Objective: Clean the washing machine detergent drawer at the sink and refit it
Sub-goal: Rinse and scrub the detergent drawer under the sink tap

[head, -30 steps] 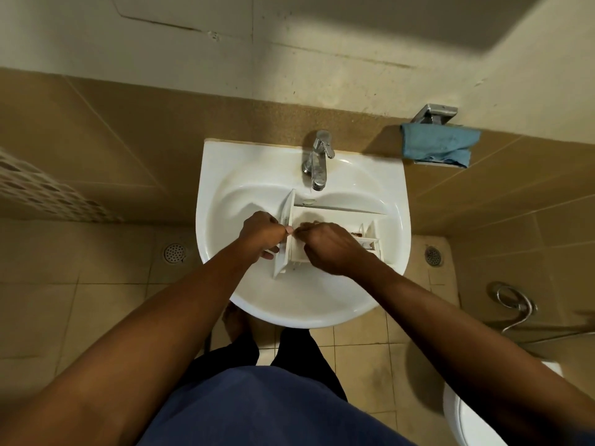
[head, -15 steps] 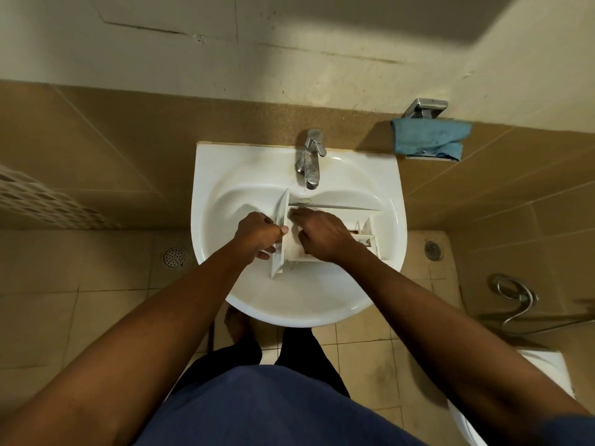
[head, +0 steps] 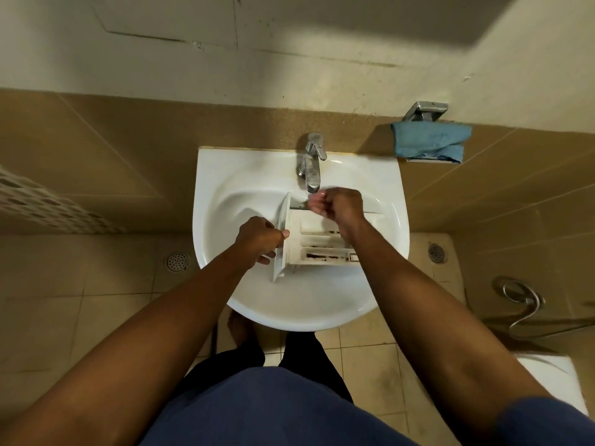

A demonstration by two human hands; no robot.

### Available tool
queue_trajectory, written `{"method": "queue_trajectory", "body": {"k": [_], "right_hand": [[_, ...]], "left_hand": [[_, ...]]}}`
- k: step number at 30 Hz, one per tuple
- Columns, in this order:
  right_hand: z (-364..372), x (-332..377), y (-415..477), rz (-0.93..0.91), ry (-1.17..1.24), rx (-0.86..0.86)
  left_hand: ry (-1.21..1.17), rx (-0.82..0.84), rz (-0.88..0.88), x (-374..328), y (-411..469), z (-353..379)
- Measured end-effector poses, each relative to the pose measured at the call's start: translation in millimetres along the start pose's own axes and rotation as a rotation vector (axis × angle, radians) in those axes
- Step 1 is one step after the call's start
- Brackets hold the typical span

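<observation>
The white detergent drawer (head: 317,244) lies in the white sink (head: 225,201), its front panel to the left and dark residue in its compartments. My left hand (head: 259,241) grips that front panel, thumb on its inner side. My right hand (head: 336,206) hovers above the drawer's back edge, just under the spout of the chrome tap (head: 310,169), fingers loosely curled with nothing visibly in them. I cannot tell whether water is running.
A blue cloth (head: 431,143) hangs on a metal holder right of the sink. A chrome hose (head: 521,299) and a white toilet edge (head: 553,378) are at the right. Floor drains (head: 176,261) flank the basin. My bare foot (head: 240,329) stands below it.
My right hand has lifted off the drawer's front compartment and moved up and back to the tap spout. My left hand has stayed on the front panel.
</observation>
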State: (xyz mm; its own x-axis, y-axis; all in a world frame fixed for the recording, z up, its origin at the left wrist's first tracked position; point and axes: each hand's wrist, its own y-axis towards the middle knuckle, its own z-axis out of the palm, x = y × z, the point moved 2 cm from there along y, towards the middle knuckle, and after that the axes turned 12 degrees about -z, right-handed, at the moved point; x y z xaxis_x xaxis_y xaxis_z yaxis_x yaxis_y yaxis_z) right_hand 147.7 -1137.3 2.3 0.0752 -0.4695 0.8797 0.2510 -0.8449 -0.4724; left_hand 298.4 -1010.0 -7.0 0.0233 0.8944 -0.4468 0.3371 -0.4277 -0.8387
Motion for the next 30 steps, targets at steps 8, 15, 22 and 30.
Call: {"method": "queue_trajectory", "body": {"k": [8, 15, 22, 30], "right_hand": [[18.6, -7.8, 36.1, 0.175, 0.474, 0.107], [21.1, -17.7, 43.0, 0.239, 0.546, 0.117], [21.6, -18.0, 44.2, 0.232, 0.416, 0.129], [13.6, -7.8, 20.6, 0.230, 0.267, 0.145]], "left_hand": [[0.015, 0.012, -0.005, -0.2, 6.1, 1.2], [-0.022, 0.022, -0.027, 3.6, 9.5, 3.4], [-0.037, 0.016, -0.025, 5.2, 8.5, 3.7], [-0.059, 0.035, -0.027, 6.7, 9.0, 4.2]]}}
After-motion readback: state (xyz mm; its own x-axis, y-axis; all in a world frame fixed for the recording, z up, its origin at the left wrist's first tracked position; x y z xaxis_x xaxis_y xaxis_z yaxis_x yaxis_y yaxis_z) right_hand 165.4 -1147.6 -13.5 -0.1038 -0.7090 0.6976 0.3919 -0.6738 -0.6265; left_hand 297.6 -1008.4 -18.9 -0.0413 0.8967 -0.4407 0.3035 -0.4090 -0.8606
